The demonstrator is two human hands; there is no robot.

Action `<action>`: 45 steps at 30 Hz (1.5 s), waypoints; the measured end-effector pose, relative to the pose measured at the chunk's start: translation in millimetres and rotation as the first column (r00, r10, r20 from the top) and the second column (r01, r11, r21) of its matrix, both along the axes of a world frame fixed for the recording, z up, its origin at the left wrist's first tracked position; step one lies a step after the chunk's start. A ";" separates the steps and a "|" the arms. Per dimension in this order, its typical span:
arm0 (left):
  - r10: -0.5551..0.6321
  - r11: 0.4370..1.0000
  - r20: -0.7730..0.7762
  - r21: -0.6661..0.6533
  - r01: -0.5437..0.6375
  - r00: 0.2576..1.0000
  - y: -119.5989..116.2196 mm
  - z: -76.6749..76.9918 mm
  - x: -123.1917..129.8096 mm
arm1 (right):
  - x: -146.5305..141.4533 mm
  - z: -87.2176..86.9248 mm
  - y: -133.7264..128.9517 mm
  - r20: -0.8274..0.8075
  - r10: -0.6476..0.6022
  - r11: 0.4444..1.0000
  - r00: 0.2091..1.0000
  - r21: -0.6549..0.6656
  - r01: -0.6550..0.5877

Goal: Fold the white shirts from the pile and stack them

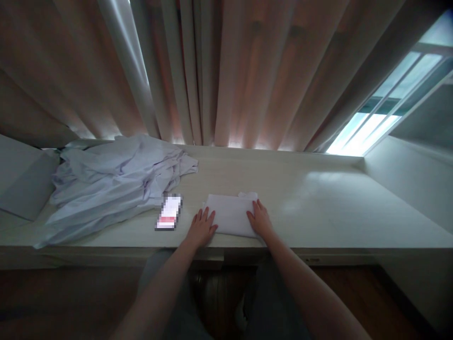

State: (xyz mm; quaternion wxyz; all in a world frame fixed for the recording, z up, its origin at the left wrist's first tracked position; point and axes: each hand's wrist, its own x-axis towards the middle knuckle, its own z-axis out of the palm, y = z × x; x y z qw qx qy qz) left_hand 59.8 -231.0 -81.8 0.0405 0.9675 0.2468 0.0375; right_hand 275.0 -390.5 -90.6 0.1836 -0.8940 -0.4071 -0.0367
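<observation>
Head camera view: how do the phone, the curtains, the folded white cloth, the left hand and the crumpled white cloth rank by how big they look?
Largest to smallest:
1. curtains
2. crumpled white cloth
3. folded white cloth
Unranked below these: phone and left hand, which look too alike.

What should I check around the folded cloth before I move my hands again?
1. Left hand on the folded cloth: ok, at its left edge.
2. Right hand on the folded cloth: ok, at its right edge.
3. Far edge tidy: not ok, a small white bit sticks out beyond it.
4. Phone apart from the folded cloth: ok, there is a gap.
5. Crumpled cloth apart from the folded cloth: ok.
6. Hidden layers smooth: cannot tell.
</observation>
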 end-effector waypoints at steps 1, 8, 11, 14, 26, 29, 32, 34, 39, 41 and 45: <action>0.003 1.000 -0.003 0.004 -0.003 1.000 0.5 0.6 -1.6 | 1.6 2.5 -1.9 -0.016 -0.042 0.999 0.999 0.008 0.042; 0.027 0.999 0.002 0.029 -0.027 1.000 7.5 -2.4 -7.0 | -2.0 30.6 -14.3 0.117 0.205 0.974 0.972 -0.119 -0.192; 0.038 0.999 0.000 0.034 -0.038 0.999 10.5 -4.4 -3.1 | -7.4 32.9 -15.4 0.111 0.451 0.882 0.885 -0.206 -0.424; 0.055 0.998 0.005 0.041 -0.055 0.998 12.5 -3.8 3.2 | -8.2 26.5 -12.8 0.049 0.504 0.844 0.862 -0.241 -0.479; 0.065 0.994 -0.041 0.086 -0.062 0.997 2.9 -2.0 21.3 | 44.8 16.6 11.1 0.068 -0.116 0.959 0.991 -0.253 0.129; 0.057 0.994 -0.025 0.092 -0.054 0.998 2.8 0.8 22.6 | 72.5 16.3 14.6 0.052 -0.272 0.916 0.961 -0.292 0.275; 0.042 0.993 0.018 0.110 -0.044 0.999 5.9 -2.4 24.2 | 104.0 15.3 18.5 0.017 -0.347 0.878 0.938 -0.344 0.332; 0.038 0.992 0.050 0.119 -0.044 0.998 9.7 -8.9 25.8 | 124.5 12.5 21.8 0.001 -0.392 0.860 0.920 -0.354 0.367; 0.022 0.988 0.114 0.149 -0.039 0.993 20.0 -32.4 28.7 | 167.8 0.4 33.6 0.056 -0.471 0.854 0.881 -0.224 0.470; 0.017 0.988 0.136 0.152 -0.038 0.991 22.7 -42.8 29.3 | 185.0 -3.8 39.5 0.049 -0.496 0.842 0.867 -0.216 0.494; 0.042 0.987 0.185 0.147 -0.070 0.982 26.5 -63.8 29.9 | 226.1 -13.0 50.8 -0.005 -0.555 0.826 0.832 -0.124 0.550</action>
